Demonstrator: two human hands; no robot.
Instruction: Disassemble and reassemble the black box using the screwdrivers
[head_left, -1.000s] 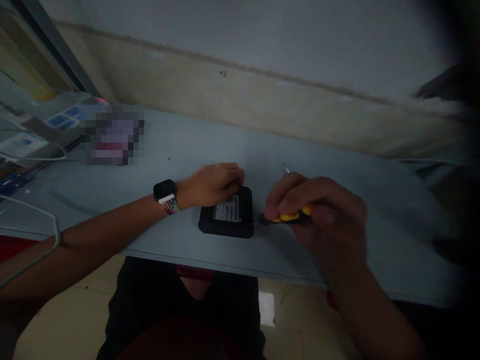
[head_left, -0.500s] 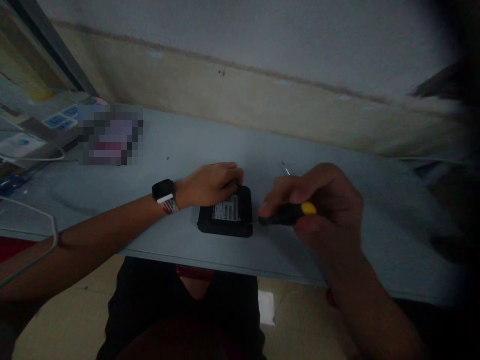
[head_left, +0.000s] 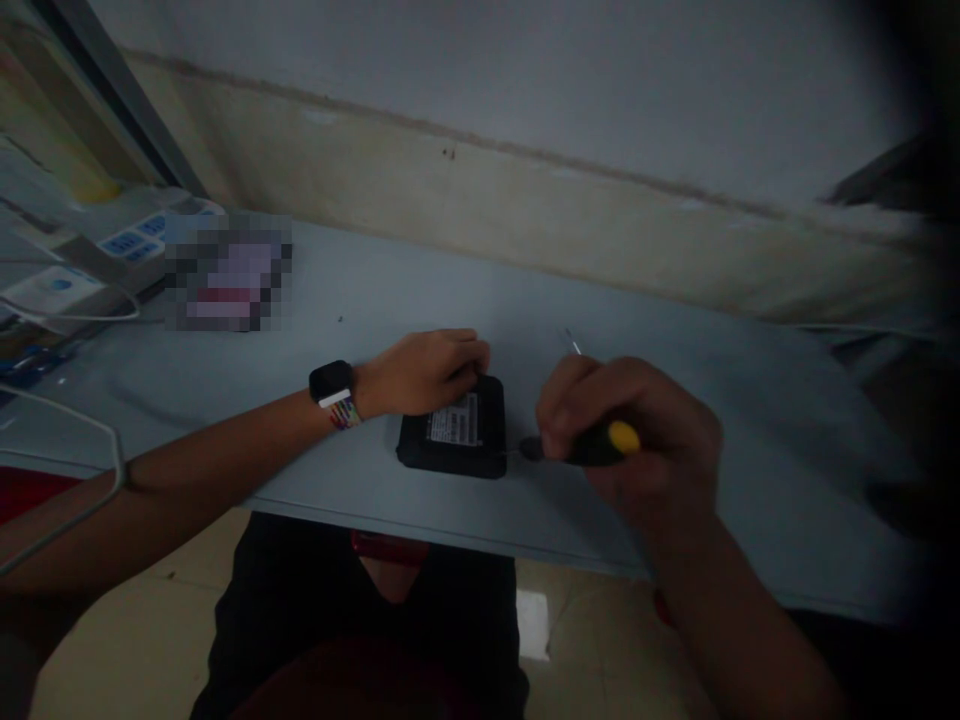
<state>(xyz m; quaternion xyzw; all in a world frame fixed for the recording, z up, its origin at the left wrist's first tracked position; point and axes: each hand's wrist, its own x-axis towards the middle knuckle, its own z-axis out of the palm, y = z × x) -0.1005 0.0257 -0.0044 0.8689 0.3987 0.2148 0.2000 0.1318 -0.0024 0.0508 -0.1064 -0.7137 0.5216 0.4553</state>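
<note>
A flat black box (head_left: pixel 491 420) with rounded corners and a printed white label (head_left: pixel 456 420) lies on the table. My left hand (head_left: pixel 435 370), with a watch on the wrist, rests over its far left part; the fingers are curled and grip its far edge. In my right hand (head_left: pixel 645 430) is a screwdriver (head_left: pixel 592 445) with a black and yellow handle, held nearly level. Its thin tip points left at the box's near right corner; I cannot tell whether it touches. Beyond the right hand lies a thin metal shaft (head_left: pixel 573 342), partly hidden.
At the back left stand a power strip (head_left: pixel 135 238) and a blurred-out flat object (head_left: pixel 232 275). A white cable (head_left: pixel 116 450) crosses above my left forearm. A wall (head_left: pixel 525 190) borders the table (head_left: pixel 360 270) behind. A dark object (head_left: pixel 900 505) sits at the right.
My right hand and the screwdriver have shifted slightly right, and the handle has turned a little. The left hand still holds the box; the whole view has moved slightly.
</note>
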